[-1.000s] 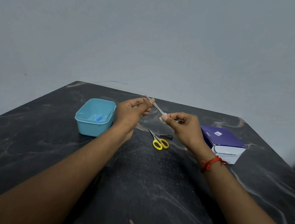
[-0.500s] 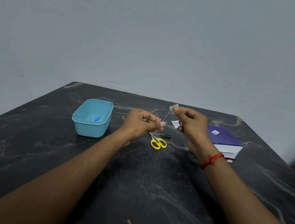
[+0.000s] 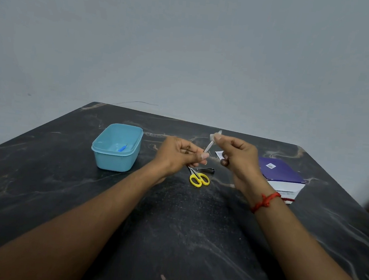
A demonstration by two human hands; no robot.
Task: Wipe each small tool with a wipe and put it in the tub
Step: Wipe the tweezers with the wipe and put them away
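My left hand (image 3: 181, 155) pinches the lower end of a thin metal nail file (image 3: 208, 147) that slants up to the right. My right hand (image 3: 236, 157) pinches a small white wipe (image 3: 215, 135) around the file's upper tip. Both hands hover above the dark marble table (image 3: 171, 228). A light blue tub (image 3: 117, 147) stands to the left with a small blue tool (image 3: 122, 148) inside. Yellow-handled scissors (image 3: 199, 178) and a metal nail clipper (image 3: 205, 170) lie on the table below the hands.
A purple and white box (image 3: 281, 174) sits at the right, behind my right wrist. A torn white wipe sachet (image 3: 219, 154) lies between the hands. A grey wall rises behind the table's far edge.
The file has swung from slanting up-left to slanting up-right. My right hand rose with the wipe to the file's upper tip, and my left hand dropped lower.
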